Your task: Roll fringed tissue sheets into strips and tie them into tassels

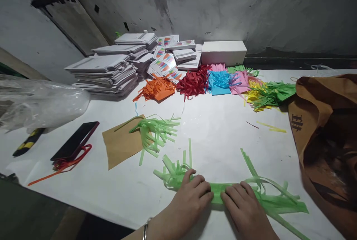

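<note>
A light green tissue paper tassel (219, 191) lies stretched sideways near the table's front edge, its cut strips spreading out at both ends. My left hand (192, 195) is closed over the left part of its uncut middle band, with fingers bent. Close beside it, my right hand (242, 203) grips the band's right part, fingertips pressing on the paper. A short stretch of green shows between the two hands. My thumbs are largely hidden. Beyond my left hand, another light green tassel (158, 132) rests partly on a brown paper sheet (122, 145).
Along the back sit orange (158, 89), dark red (193, 84), blue (221, 82) and darker green (273, 93) tassels. Stacked white cards (103, 73) and a white box (224, 52) stand behind. A phone (75, 141) and plastic wrap (55, 102) lie left; a brown bag (309, 121) stands right.
</note>
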Tool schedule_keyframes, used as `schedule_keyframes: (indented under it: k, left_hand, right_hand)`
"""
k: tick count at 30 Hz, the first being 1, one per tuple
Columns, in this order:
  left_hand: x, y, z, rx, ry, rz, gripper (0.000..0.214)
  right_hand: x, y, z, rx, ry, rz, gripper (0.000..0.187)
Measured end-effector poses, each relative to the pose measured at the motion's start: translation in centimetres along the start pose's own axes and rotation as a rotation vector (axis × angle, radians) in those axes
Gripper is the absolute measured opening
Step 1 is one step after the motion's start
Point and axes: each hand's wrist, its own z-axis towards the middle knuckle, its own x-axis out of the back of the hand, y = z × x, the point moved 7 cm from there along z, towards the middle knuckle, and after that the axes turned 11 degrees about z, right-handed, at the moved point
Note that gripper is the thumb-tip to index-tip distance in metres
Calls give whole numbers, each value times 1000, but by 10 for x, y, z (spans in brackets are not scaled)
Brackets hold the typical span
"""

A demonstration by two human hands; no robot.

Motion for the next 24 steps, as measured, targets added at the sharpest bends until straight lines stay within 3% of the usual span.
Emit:
schedule_keyframes:
  k: [5, 8, 11, 15, 18, 21, 24]
  left_hand:
    - [12, -12, -13, 203, 88, -134, 17]
    - [11, -20, -8, 365, 35, -88, 21]
    - [4, -23, 1, 458, -60, 20, 17]
    - [-2, -22, 8, 458, -119, 74, 13]
    - [-2, -23, 8, 461, -129, 67, 11]
    - [3, -22, 5, 421, -54, 1, 11]
    - [10, -13, 4, 271, 50, -72, 10]
  right_hand:
    - [-3, 23, -17, -202, -86, 56, 30]
    - [-3, 34, -15, -320, -101, -114, 32]
    - [-4, 36, -7, -337, -99, -234, 37]
    - [0, 32, 1, -317, -47, -316, 31]
    - [-4, 16, 8, -159, -23, -160, 23]
    - [-12, -2, 12, 23, -52, -25, 30]
    - [-15, -3, 15, -9, -45, 51, 28]
